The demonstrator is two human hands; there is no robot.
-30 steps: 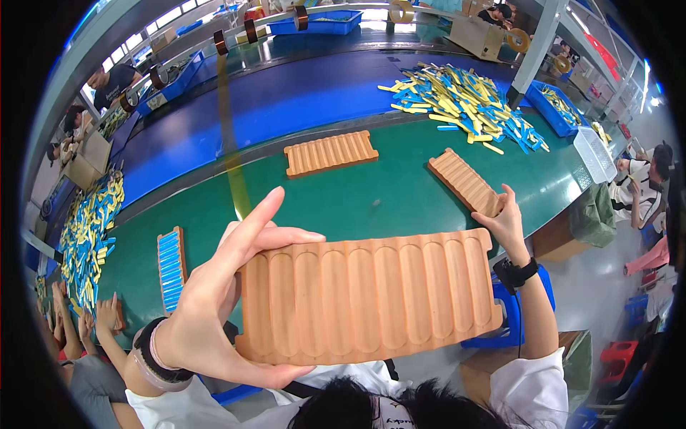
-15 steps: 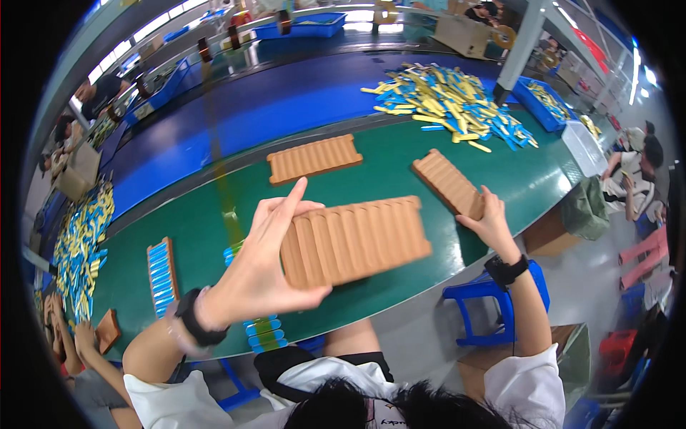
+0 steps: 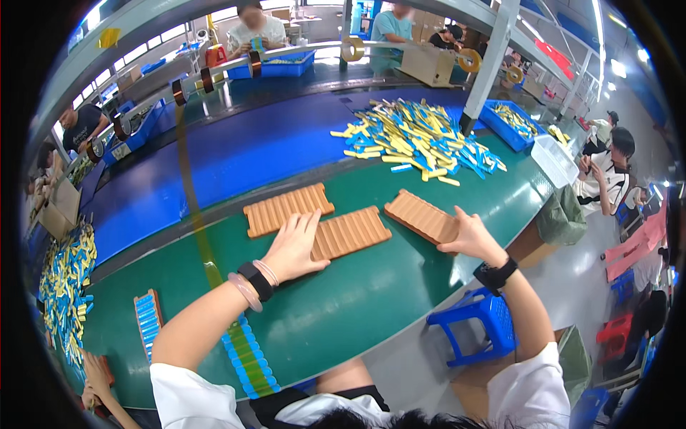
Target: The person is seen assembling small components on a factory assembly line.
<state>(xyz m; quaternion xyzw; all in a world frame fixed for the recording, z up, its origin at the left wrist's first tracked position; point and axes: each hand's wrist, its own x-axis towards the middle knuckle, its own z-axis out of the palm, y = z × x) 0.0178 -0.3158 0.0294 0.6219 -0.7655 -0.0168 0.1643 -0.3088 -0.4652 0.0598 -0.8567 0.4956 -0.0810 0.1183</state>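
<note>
We see the left hand (image 3: 294, 247) spread over the left end of an orange-brown, wood-coloured rectangular board with rounded parallel grooves (image 3: 355, 232), thumb along its near edge and fingers across the grooves. A second ago this board was raised close in front of us, filling the middle of the view; now it is down at the green, glossy tabletop (image 3: 350, 307), its grooves facing up and bare. The right hand (image 3: 473, 242) keeps its earlier hold, thumb and fingers about the near end of a second grooved board of the same colour (image 3: 420, 214), which lies aslant to the right.

Just beyond the left hand we find a third grooved, orange-brown board (image 3: 286, 209); the lowered board now sits just beside it, where before they were well apart. Nearer us, a row of shiny blue flat pieces under clear yellowish tape (image 3: 249, 361) shows plainly, having been hidden by the raised board and hand. To its left stays a narrow board filled with blue pieces (image 3: 148, 325).

Farther out we see a heap of yellow and blue flat sticks (image 3: 421, 139), a blue plastic bin (image 3: 511, 123) and a white perforated basket (image 3: 555, 161). A blue conveyor belt (image 3: 257, 146) runs behind the tabletop. With the view tilted up, a person in white (image 3: 250, 36) now appears across it.
</note>
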